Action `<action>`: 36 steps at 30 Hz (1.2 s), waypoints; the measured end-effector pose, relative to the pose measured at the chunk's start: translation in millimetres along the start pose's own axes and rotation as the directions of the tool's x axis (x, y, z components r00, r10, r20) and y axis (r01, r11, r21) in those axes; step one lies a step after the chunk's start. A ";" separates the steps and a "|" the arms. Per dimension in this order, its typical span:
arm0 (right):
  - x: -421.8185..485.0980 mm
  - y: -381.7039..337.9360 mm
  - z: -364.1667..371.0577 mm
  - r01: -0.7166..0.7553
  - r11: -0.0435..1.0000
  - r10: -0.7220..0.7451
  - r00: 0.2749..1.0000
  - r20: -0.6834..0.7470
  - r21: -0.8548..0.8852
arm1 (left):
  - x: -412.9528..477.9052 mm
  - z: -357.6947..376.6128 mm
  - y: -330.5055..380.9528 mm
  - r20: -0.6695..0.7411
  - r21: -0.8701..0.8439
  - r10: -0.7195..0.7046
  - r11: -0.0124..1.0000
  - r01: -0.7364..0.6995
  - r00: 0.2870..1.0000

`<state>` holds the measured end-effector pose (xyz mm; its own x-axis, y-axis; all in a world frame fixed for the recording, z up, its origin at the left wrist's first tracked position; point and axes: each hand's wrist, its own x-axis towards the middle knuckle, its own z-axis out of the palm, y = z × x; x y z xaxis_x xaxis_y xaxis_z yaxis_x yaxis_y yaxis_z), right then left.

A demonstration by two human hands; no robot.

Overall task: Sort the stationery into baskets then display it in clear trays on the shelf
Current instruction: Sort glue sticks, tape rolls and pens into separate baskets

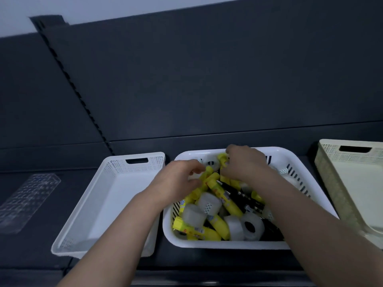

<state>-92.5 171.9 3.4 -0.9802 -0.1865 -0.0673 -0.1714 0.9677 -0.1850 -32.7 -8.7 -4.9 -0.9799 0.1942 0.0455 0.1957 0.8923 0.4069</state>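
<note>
**Hands.** The right hand (244,162) is found at the far end of the middle basket (228,244), its fingers curled round the upper ends of the yellow tubes (215,187). The left hand (180,179) is placed just beside it, fingers and thumb bent about another of the yellow tubes. Its fingertips are blurred, so the firmness of that hold cannot be confirmed. Both forearms are extended over the basket's near rim.

**Contents.** The stationery is noted unsorted in this slotted white basket. Yellow tubes, tape rolls (251,225) and black pens (242,196) are heaped and crossed over one another.

**Surroundings.** A perforated white basket (116,195) stands just beside it on the left. A cream basket (352,183) stands near on the right, partly cut off by the frame. A clear tray (29,199) lies farther left on the dark shelf (41,262), well apart from the hands.

**Assessment.** Sorting is judged to be at an early stage, with one kind being gathered.

- The tubes are best lifted straight upward, since pens lie across several of them and may be dragged out.
- Only one kind should be taken per handful.
- One side basket should be reserved for each kind.
- The rolls are likely to shift if the heap is disturbed abruptly.
</note>
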 end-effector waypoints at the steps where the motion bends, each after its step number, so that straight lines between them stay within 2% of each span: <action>1: -4.0 4.5 -4.7 -0.011 0.998 0.012 1.000 -0.006 0.069 | 2.3 1.0 2.0 0.059 -0.005 0.021 1.000 -0.021 0.998; 4: -23.5 23.1 -12.7 -0.016 0.972 0.040 0.994 -0.098 0.235 | 13.7 8.2 9.6 0.221 -0.018 0.090 0.996 -0.088 0.971; 7: -47.3 32.2 -10.0 -0.024 0.963 0.066 0.987 -0.149 0.268 | 23.8 15.8 15.0 0.279 -0.009 0.120 0.992 -0.123 0.953; 11: -62.9 24.7 -4.1 -0.045 0.954 0.108 0.974 -0.200 0.297 | 24.6 -3.4 7.0 0.262 -0.005 0.114 0.993 -0.116 0.958; 14: -63.8 5.1 -5.8 0.001 0.946 0.090 0.960 -0.265 0.325 | 12.2 -32.8 -13.9 0.147 -0.026 0.107 0.994 -0.104 0.983; 16: -62.4 -12.3 -6.2 0.023 0.942 0.080 0.954 -0.288 0.335 | 0.1 -46.3 -31.5 0.016 -0.138 0.031 0.990 -0.029 0.999; 18: -60.7 -30.3 -4.2 0.039 0.938 0.068 0.954 -0.292 0.344 | -14.7 -53.1 -47.1 -0.094 -0.314 -0.103 0.947 0.069 0.990; 20: -59.1 -49.4 0.7 0.058 0.935 0.042 0.962 -0.271 0.351 | -29.4 -55.6 -60.3 -0.153 -0.467 -0.260 0.869 0.162 0.953; 23: -58.2 -81.0 9.5 0.106 0.924 -0.027 0.976 -0.214 0.366 | -49.2 -56.6 -80.2 -0.209 -0.508 -0.416 0.820 0.265 0.885; 25: -58.1 -100.9 15.3 0.143 0.921 -0.080 0.980 -0.185 0.362 | -63.8 -57.7 -93.4 -0.293 -0.445 -0.447 0.846 0.293 0.845; 26: -58.0 -110.5 18.4 0.162 0.919 -0.106 0.980 -0.170 0.359 | -71.3 -57.9 -101.2 -0.357 -0.357 -0.440 0.879 0.315 0.824; 28: -58.0 -128.6 25.2 0.190 0.918 -0.153 0.979 -0.131 0.349 | -83.5 -54.7 -117.5 -0.459 -0.090 -0.357 0.930 0.357 0.814; 29: -57.8 -137.6 29.0 0.204 0.917 -0.175 0.978 -0.114 0.342 | -87.6 -51.4 -125.3 -0.462 0.034 -0.308 0.931 0.364 0.832; 32: -57.1 -161.3 40.4 0.223 0.928 -0.214 0.975 -0.065 0.299 | -95.1 -38.7 -138.7 -0.317 0.332 -0.257 0.871 0.361 0.913; 36: -54.1 -188.0 54.9 0.229 0.969 -0.224 0.973 -0.061 0.093 | -99.8 -31.1 -153.6 -0.093 0.462 -0.278 0.839 0.289 0.956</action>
<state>-1.7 -9.3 -12.1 -0.9211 -0.3878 0.0358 -0.3813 0.8793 -0.2855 33.8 -177.8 -43.5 -0.9948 -0.1005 0.0156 -0.1013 0.9926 -0.0670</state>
